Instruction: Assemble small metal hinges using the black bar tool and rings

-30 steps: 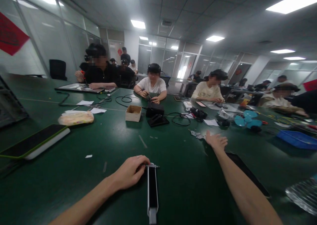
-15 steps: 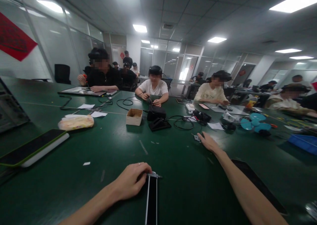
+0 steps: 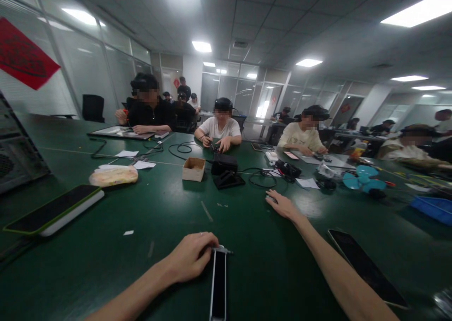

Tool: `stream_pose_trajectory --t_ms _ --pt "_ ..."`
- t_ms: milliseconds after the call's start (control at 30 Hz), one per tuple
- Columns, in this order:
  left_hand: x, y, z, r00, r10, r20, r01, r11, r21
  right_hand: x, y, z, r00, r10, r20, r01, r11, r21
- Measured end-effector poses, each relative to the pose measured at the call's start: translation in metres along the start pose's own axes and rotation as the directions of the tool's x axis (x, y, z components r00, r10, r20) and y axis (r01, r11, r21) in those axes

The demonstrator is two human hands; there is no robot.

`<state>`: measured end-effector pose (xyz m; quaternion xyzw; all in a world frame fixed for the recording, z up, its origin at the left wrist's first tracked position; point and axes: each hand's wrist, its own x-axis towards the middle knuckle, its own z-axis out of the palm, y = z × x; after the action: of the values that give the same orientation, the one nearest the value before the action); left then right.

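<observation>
My left hand (image 3: 192, 259) rests on the green table (image 3: 106, 255) with its fingers curled around the top end of a long, narrow black device with silver edges (image 3: 219, 285). The device lies pointing toward me and runs out of the bottom of the picture. My right hand (image 3: 282, 205) is stretched far forward, palm down and fingers spread, flat on the table. A small grey piece (image 3: 269, 198) shows at its fingertips; anything under the palm is hidden.
A dark phone (image 3: 367, 269) lies beside my right forearm. To the left are a green-edged tablet (image 3: 52, 212), a wrapped bag (image 3: 113, 175) and a computer case (image 3: 14, 151). Ahead stand a cardboard box (image 3: 193, 169), black gear with cables (image 3: 226, 170), a blue fan (image 3: 363, 180) and a blue tray (image 3: 432, 209). Several people sit across the table.
My right hand has slid left along the table, over the spot where small metal pieces lay. My left hand has stayed on the end of the narrow device.
</observation>
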<state>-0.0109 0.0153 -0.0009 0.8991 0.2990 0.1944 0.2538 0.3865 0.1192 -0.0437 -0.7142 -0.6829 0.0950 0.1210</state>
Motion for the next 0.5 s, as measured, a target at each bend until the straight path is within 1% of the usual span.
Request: stream_pose_trajectory --t_ms 233,367,500 --pt "-0.001 0.003 -0.003 1.000 -0.023 0.017 0.023 1.000 0.013 -0.050 -0.046 0.003 0.993 -0.103 0.062 0.101 0.995 0.026" --pt "-0.002 0.004 -0.003 0.999 -0.028 0.021 0.028 1.000 0.014 -0.085 -0.075 0.007 0.981 -0.164 0.100 0.158 0.986 0.060" --pt "-0.002 0.004 -0.002 1.000 -0.025 0.014 0.025 0.999 0.025 -0.122 -0.110 0.007 0.965 -0.227 0.133 0.210 0.968 0.135"
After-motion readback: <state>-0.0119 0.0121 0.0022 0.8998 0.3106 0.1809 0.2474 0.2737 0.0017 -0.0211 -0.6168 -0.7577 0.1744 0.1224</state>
